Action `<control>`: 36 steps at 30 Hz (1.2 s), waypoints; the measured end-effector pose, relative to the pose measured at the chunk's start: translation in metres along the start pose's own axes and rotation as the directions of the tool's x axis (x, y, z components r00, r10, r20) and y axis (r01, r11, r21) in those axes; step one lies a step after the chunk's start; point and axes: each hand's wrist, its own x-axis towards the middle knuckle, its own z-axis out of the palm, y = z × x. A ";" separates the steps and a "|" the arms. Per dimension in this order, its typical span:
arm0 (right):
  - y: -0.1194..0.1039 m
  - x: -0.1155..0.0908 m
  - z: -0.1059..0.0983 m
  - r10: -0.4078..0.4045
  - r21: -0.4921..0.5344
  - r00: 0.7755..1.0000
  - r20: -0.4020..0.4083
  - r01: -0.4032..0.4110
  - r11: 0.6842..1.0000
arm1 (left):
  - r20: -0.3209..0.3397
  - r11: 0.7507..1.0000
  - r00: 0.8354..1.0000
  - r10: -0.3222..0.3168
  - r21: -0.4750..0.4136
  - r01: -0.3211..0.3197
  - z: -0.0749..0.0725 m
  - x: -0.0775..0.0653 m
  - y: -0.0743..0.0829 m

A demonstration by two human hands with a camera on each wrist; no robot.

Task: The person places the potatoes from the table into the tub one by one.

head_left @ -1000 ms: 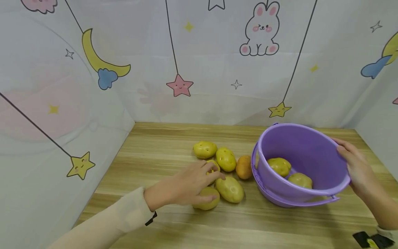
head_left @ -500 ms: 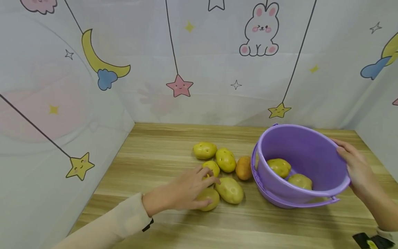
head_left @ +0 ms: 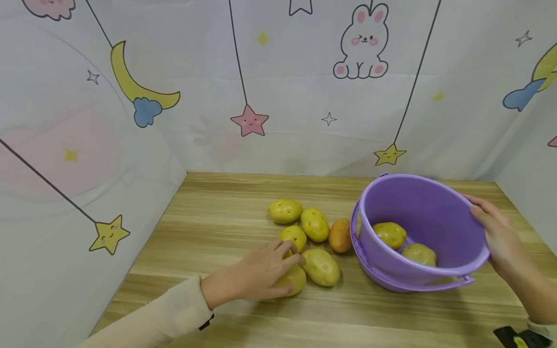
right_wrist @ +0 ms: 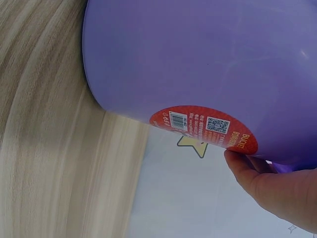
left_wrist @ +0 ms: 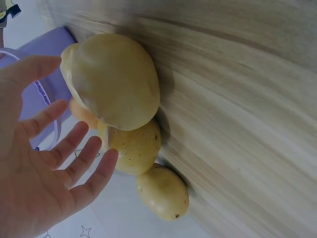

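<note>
My left hand (head_left: 254,273) hovers with spread, loosely bent fingers over a yellow potato (head_left: 296,281), partly covering it in the head view. In the left wrist view the palm faces a large pale potato (left_wrist: 116,82), and a gap shows between the fingers and the potatoes. My right hand (head_left: 505,234) grips the far-right rim of a purple bucket (head_left: 422,203), which tilts toward the left. Two potatoes lie inside: one yellow (head_left: 390,235), one duller (head_left: 419,254). In the right wrist view, the thumb (right_wrist: 237,166) lies near the bucket's red label (right_wrist: 208,126).
Beside the left hand lie more potatoes: a pale one (head_left: 321,267), a small yellow one (head_left: 293,238) and two farther back (head_left: 285,211). An orange-brown potato (head_left: 340,236) lies close to the bucket. A cartoon-printed cloth (head_left: 296,150) walls the wooden table (head_left: 209,208).
My left hand has shifted slightly left and toward the person, uncovering more of the small yellow potato. The right hand and the bucket have stayed put.
</note>
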 end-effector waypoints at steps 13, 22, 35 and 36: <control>0.003 0.000 0.004 -0.012 -0.012 1.000 0.001 0.012 1.000 | 0.030 1.000 1.000 0.008 0.012 -0.008 0.009 0.000 0.001; -0.001 -0.002 0.003 -0.016 -0.020 1.000 -0.012 0.015 1.000 | 0.042 1.000 0.999 0.004 -0.009 -0.004 0.011 -0.001 0.002; 0.000 -0.001 0.002 -0.014 -0.022 1.000 -0.004 0.014 1.000 | 0.068 1.000 0.998 -0.009 -0.019 0.010 0.012 -0.004 0.004; 0.000 -0.001 0.002 -0.013 -0.024 1.000 -0.004 0.013 1.000 | 0.069 1.000 0.998 -0.006 -0.019 0.008 0.012 -0.004 0.005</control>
